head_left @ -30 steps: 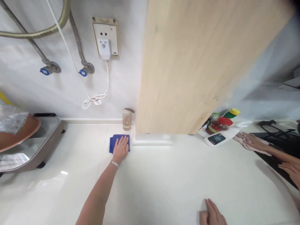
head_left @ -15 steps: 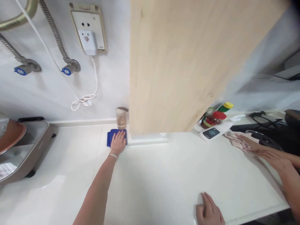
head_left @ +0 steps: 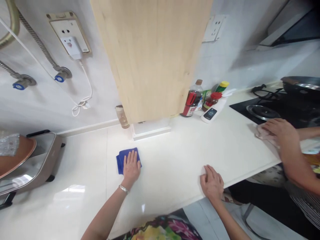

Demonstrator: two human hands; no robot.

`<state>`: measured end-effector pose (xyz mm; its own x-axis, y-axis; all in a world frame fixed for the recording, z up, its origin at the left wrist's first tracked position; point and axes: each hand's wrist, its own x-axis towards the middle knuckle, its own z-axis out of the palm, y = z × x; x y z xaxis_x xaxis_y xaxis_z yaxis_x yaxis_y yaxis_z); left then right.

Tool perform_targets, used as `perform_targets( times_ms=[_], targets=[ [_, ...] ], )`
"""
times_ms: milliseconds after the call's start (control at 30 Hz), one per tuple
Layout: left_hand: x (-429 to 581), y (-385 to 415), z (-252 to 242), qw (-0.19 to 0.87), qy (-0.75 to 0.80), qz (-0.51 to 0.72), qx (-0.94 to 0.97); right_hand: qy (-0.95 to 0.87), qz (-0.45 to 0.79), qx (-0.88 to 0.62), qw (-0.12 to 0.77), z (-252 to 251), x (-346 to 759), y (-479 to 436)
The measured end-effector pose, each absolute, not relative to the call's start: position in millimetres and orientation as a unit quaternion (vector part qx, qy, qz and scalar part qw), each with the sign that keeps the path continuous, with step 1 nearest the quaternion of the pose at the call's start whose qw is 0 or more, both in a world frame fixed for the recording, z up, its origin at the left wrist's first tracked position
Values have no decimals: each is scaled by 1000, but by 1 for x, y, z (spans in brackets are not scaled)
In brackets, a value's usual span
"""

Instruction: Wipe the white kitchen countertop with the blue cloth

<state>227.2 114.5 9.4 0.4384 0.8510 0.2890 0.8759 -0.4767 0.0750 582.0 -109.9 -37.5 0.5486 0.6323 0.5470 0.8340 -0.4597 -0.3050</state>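
My left hand (head_left: 131, 167) lies flat with fingers spread on a folded blue cloth (head_left: 122, 159), pressing it against the white countertop (head_left: 175, 156). A thin bracelet is on that wrist. My right hand (head_left: 212, 181) rests palm down on the counter near its front edge, fingers loosely apart, holding nothing. The cloth sits in front of a small brownish glass jar (head_left: 122, 116) that stands by the wall.
A pale wooden cabinet (head_left: 155, 53) hangs over the counter. Sauce bottles (head_left: 197, 98) and a white spray bottle (head_left: 212, 111) stand at the back right. Another person's hand (head_left: 278, 131) presses a pinkish cloth (head_left: 263, 133) near a gas hob (head_left: 265, 111). A metal appliance (head_left: 32, 160) stands left.
My left hand has drawn the blue cloth back from the wall corner toward me. The view has swung right and down. The other person's hand with its cloth has moved toward the hob.
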Motion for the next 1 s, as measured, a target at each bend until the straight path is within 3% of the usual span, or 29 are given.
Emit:
perform_targets(
  times_ms=[467, 1000],
  targets=[
    [312, -10, 3, -32, -426, -160, -890, -447, -170, -831, 284, -41, 591, -120],
    [151, -90, 37, -20, -491, -57, -869, -485, -163, -808, 293, -55, 598, -126]
  ],
)
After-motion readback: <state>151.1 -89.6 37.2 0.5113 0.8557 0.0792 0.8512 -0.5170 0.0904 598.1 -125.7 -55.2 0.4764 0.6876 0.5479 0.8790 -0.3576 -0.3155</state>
